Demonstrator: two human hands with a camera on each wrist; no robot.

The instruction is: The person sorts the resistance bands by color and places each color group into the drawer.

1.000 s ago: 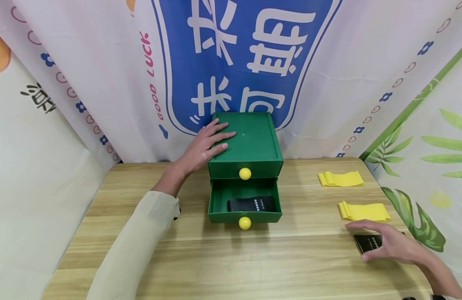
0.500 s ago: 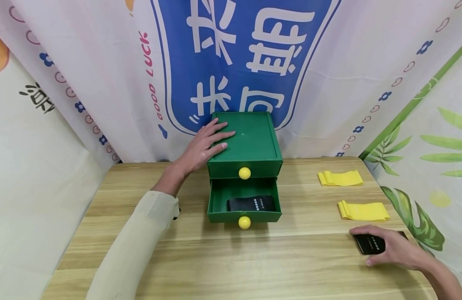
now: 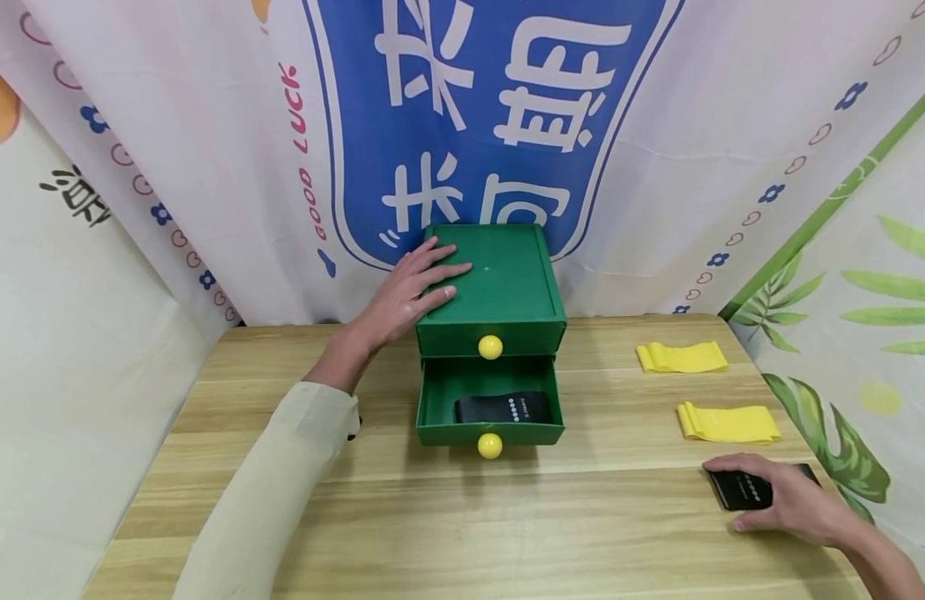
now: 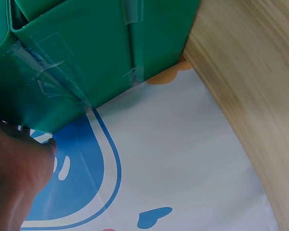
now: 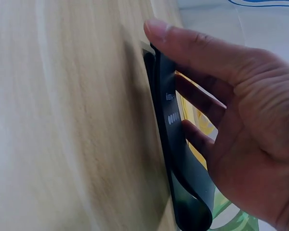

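Note:
My left hand (image 3: 406, 296) rests with fingers spread on the top left of a green two-drawer cabinet (image 3: 500, 279). In the left wrist view, the cabinet's taped side (image 4: 82, 57) shows beside part of that hand (image 4: 19, 173). The lower drawer (image 3: 436, 392) is pulled out; a folded black resistance band (image 3: 500, 408) lies inside. At the right, my right hand (image 3: 800, 504) arches over another folded black resistance band (image 3: 743, 490) on the table. In the right wrist view, its fingers (image 5: 200, 96) are at the far edge of the band (image 5: 176, 127), and the thumb appears apart from it.
Two folded yellow resistance bands (image 3: 683, 358) lie behind the right hand, one farther back than the other. Yellow round knobs (image 3: 490, 347) stick out from both drawers. A printed curtain (image 3: 612, 200) hangs behind the wooden table (image 3: 582, 525).
My right hand has shifted slightly right and lower over the black resistance band, its fingers coming to the far edge. The left hand, cabinet and drawer stay as they were.

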